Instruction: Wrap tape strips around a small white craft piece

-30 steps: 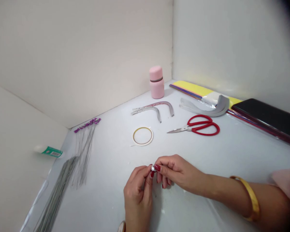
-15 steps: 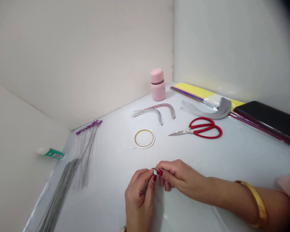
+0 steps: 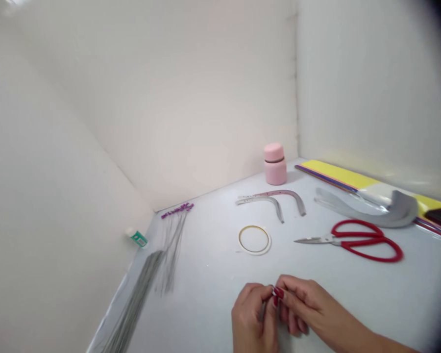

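At the front of the table, my left hand (image 3: 253, 315) and my right hand (image 3: 312, 305) meet fingertip to fingertip. Both are closed in a pinch around a small white piece (image 3: 273, 291). Little of it shows between the red nails, and its kind cannot be made out. Just beyond the hands lies a roll of narrow white tape (image 3: 261, 252) with a yellowish core, flat on the table. Red-handled scissors (image 3: 363, 241) rest farther to the right, pointing left, touched by neither hand.
Thin grey wires (image 3: 139, 294) lie at left, near wires with purple tips (image 3: 178, 211). A glue stick (image 3: 137, 238) is at the left edge. Behind are bent strips (image 3: 275, 198), a pink flask (image 3: 275, 166), a curled grey strip bundle (image 3: 400, 211) and coloured sheets (image 3: 334, 174).
The camera view has shifted, so everything appears lower and farther right. My hands keep their pinch together; the white piece is now more hidden by the fingertips.
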A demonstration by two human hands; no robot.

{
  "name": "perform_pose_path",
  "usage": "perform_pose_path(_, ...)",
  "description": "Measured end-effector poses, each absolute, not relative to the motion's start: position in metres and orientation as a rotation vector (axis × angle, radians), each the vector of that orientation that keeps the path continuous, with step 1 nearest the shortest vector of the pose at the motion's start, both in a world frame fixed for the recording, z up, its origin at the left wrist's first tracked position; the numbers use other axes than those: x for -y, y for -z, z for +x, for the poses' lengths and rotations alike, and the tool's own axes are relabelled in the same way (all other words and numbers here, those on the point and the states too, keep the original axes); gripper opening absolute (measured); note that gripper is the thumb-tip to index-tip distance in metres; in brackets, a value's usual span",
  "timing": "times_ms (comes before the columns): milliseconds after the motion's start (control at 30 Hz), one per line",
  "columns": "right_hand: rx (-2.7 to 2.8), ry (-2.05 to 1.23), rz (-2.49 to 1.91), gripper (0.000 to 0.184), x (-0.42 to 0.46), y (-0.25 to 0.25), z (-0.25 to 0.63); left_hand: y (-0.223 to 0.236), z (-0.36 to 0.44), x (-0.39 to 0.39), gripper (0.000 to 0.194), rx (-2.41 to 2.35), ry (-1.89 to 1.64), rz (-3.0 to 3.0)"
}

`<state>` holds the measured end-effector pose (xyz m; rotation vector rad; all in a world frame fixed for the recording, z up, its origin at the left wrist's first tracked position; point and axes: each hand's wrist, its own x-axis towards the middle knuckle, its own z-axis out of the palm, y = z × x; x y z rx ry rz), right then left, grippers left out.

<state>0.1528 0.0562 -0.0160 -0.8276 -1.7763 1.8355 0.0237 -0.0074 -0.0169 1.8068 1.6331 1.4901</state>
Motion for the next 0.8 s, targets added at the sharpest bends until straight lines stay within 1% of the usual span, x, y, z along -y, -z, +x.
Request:
perform_pose_path(133,1.702,-1.948,-0.767,0.036,-0.057,0.02,0.15,0.019,0.022,0.007,0.019,-1.678,-1.516,1.811)
perform_pose_path(267,1.671,-1.984,-0.768,0.041,-0.054,0.02,0.149,0.017,0.021,0.01,0.015,-1.699,-1.493,1.838)
perform_pose_path(400,1.658,-1.996,-0.774,0.041,-0.056,0.022,0.146,0.017,0.021,0.011,0.022,-1.627,-1.507,1.915)
perform_pose_path(467,1.654,-1.992,-0.765,0.041,-0.057,0.021,0.146,0.016,0.021,0.012,0.022,-1.625,-1.518,1.903)
perform_pose_path(600,1.678,-1.943,-0.77,0.041,-0.055,0.011,0.148,0.01,0.021,0.015,0.017,-1.69,-1.479,1.885)
perform_pose_path(700,1.725,-1.881,-0.765,0.038,-0.052,0.002,0.153,0.004,0.02,0.017,0.015,-1.712,-1.455,1.901)
perform_pose_path(800,1.883,-1.651,-0.747,0.03,-0.051,-0.005,0.159,0.001,0.019,0.018,0.016,-1.71,-1.417,1.829)
